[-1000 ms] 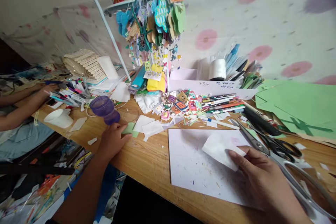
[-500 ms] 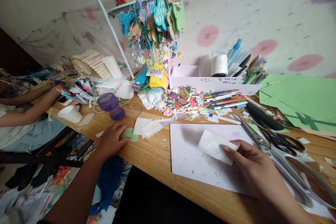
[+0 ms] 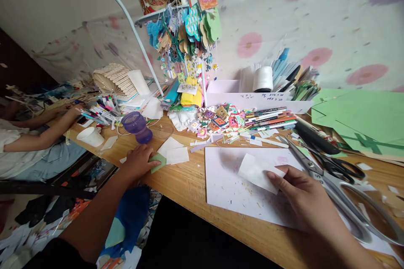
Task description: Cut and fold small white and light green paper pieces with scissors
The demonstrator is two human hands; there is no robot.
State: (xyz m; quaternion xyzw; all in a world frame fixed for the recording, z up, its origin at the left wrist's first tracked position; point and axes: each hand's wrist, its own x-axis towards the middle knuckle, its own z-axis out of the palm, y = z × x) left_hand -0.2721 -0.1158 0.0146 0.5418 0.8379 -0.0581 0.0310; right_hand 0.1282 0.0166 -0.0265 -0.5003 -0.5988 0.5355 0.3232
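My right hand (image 3: pixel 298 187) pinches a small white paper piece (image 3: pixel 257 172) between thumb and fingers, above a white sheet (image 3: pixel 233 201) flecked with tiny scraps. Over on the left, my left hand (image 3: pixel 141 160) is at the table with thumb and fingers closed at a small green paper piece (image 3: pixel 158 162); its fingertips are partly hidden. Just beyond that hand lies a white paper slip (image 3: pixel 177 155), overlapping another one. Large metal scissors (image 3: pixel 334 189) lie beside my right hand, with black-handled scissors (image 3: pixel 341 168) behind them.
A purple cup (image 3: pixel 137 127) and a white paper cup (image 3: pixel 90 136) stand left. Small coloured cards (image 3: pixel 220 122), pens (image 3: pixel 274 119) and a white box (image 3: pixel 246 98) line the back. Green sheets (image 3: pixel 366 117) lie right. Another person's arm (image 3: pixel 47 134) rests at far left.
The green paper has turned under my left hand, and the white slips beside it have shifted and now lie at a different angle. My right hand has barely moved.
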